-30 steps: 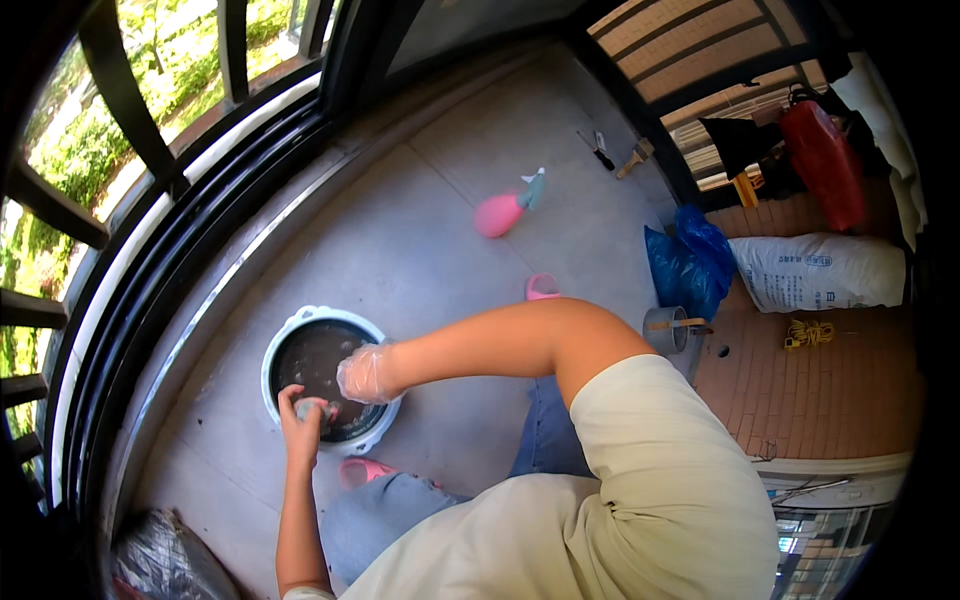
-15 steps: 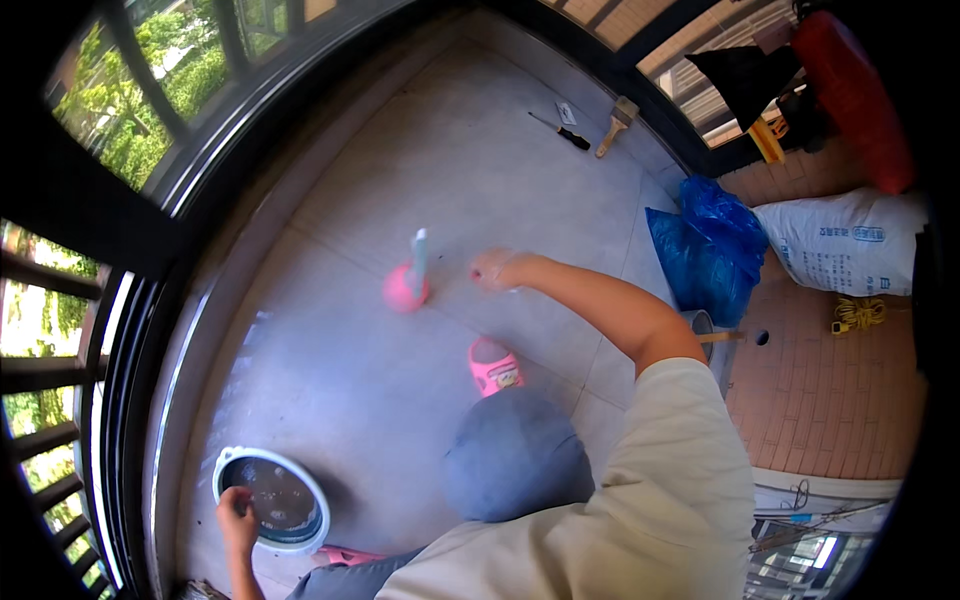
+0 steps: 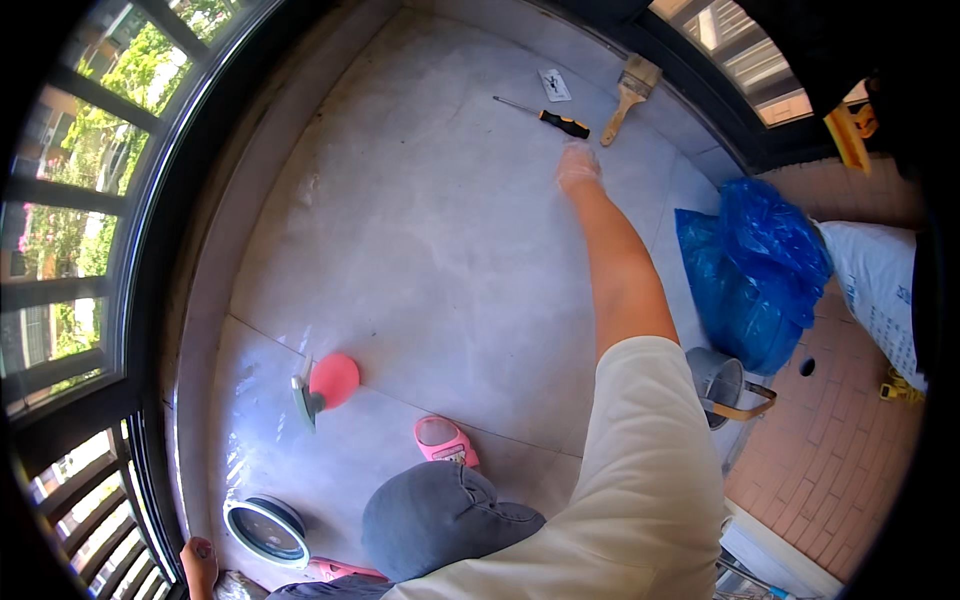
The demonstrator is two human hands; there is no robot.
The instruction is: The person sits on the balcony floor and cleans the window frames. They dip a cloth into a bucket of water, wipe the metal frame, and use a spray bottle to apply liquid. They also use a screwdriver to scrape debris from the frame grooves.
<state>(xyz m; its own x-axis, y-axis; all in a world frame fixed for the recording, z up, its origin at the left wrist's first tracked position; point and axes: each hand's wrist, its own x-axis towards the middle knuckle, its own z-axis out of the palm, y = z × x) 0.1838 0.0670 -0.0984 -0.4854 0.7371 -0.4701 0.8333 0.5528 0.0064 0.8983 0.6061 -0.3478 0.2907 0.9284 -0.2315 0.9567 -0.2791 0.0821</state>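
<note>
My right hand, in a thin clear glove, is stretched far out over the grey tiled floor and holds nothing. It is just short of a screwdriver with a black and orange handle. A wooden paintbrush and a small white flat piece lie just beyond. My left hand is at the lower edge, beside a round white bowl with dark contents. I cannot make out its fingers or whether it touches the bowl's rim.
A pink spray bottle lies on the floor near a pink slipper on my foot. To the right are a blue plastic bag, a small metal bucket and a white sack. Window railings curve along the left.
My right arm has reached further away, from beside the pink bottle to the screwdriver. The view has swung toward the far tools, and my left hand stays by the bowl.
</note>
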